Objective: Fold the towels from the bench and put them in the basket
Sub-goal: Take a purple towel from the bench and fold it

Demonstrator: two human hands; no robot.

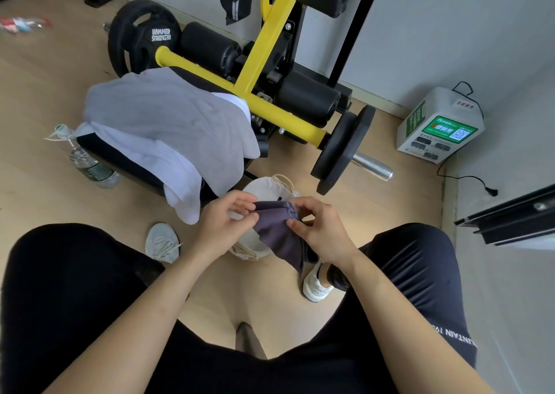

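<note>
Over floor (390,213), curled fingers (306,203) pinch dark towel (279,228).

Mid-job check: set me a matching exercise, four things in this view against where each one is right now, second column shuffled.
Things:
1. purple towel
2. grey towel
3. basket
4. water bottle

Places:
A. on the floor beside the bench
B. on the floor below the hands
C. draped over the bench
D. pinched by the left hand and the right hand

Pairs: 1-D, 2-C, 3-B, 4-A
</note>
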